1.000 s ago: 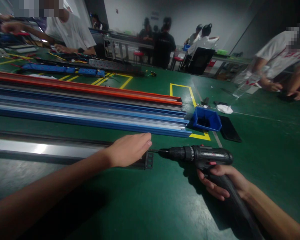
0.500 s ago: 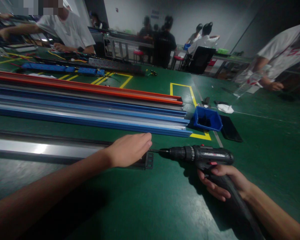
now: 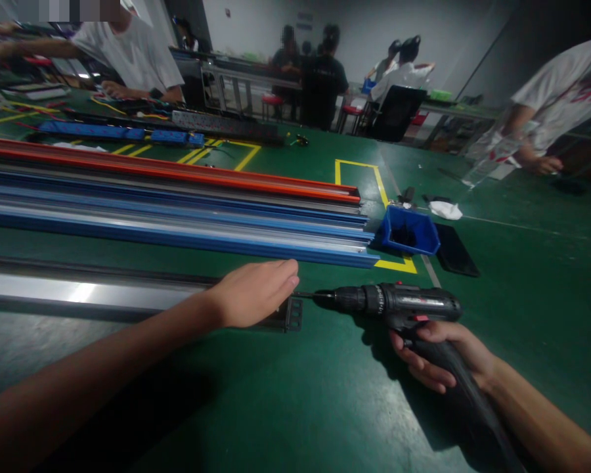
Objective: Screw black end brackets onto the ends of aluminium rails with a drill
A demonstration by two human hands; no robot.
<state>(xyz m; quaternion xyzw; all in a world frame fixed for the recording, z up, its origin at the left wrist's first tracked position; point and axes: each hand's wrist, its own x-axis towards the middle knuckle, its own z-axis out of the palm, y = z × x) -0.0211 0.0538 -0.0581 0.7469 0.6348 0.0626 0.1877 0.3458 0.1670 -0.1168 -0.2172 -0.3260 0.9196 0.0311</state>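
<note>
My right hand [image 3: 438, 358] is wrapped around the grip of a black cordless drill [image 3: 398, 303] with red accents. The drill lies level, and its long thin bit points left to the end of a long metal profile [image 3: 128, 292]. Over that end my left hand [image 3: 253, 295] is closed, palm down, its fingertips curled around the far side near the tip of the bit. A black slotted end cap [image 3: 294, 314] shows just past the fingers. My hand hides where the bit meets the profile.
Behind lie several long blue profiles [image 3: 177, 233] and an orange one [image 3: 177, 169]. A blue bin [image 3: 410, 230] with dark small parts stands beside a black flat slab [image 3: 457, 251]. Co-workers in white shirts [image 3: 132, 56] are at the table's far left and right.
Both hands, the drill and the profile hold nearly the same position. The view has shifted slightly, and the co-worker on the left has moved an arm a little.
</note>
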